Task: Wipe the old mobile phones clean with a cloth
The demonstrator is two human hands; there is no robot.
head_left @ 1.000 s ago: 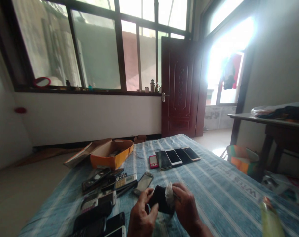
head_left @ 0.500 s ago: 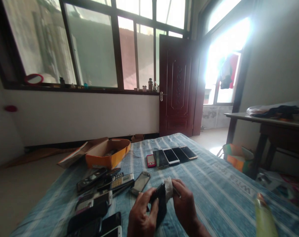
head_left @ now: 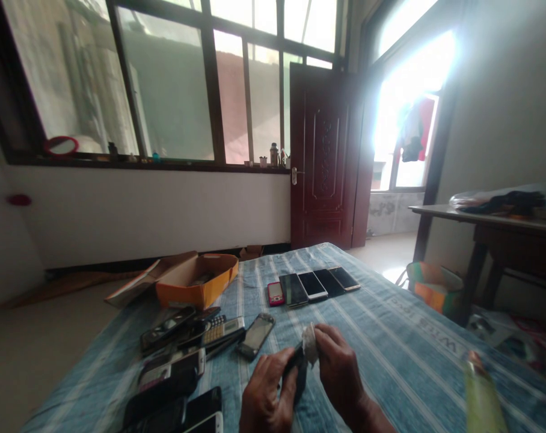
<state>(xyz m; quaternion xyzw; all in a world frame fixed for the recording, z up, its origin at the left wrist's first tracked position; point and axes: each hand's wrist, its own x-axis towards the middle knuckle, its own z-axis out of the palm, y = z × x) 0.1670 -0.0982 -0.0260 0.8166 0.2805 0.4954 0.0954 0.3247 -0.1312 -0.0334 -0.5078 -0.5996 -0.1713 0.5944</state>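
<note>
Thumb and fingers of the left hand point(head_left: 266, 391) clamp a dark device point(head_left: 302, 374) between them, tilting it up on edge above the blue striped cloth point(head_left: 390, 361). That hand extends from the bottom edge of the view, knuckles bent, thumb pointing forward. The right hand point(head_left: 340, 364) slants in from the lower right, wrist angled, its curled fingers closed on white tissue point(head_left: 309, 346) by the device's upper end (whether the two touch, I cannot tell). Just beyond the left hand a grey phone point(head_left: 257, 337) lies on the cloth, and farther left a heap of other phones point(head_left: 223, 329) sits in front of an open orange box point(head_left: 183, 294).
</note>
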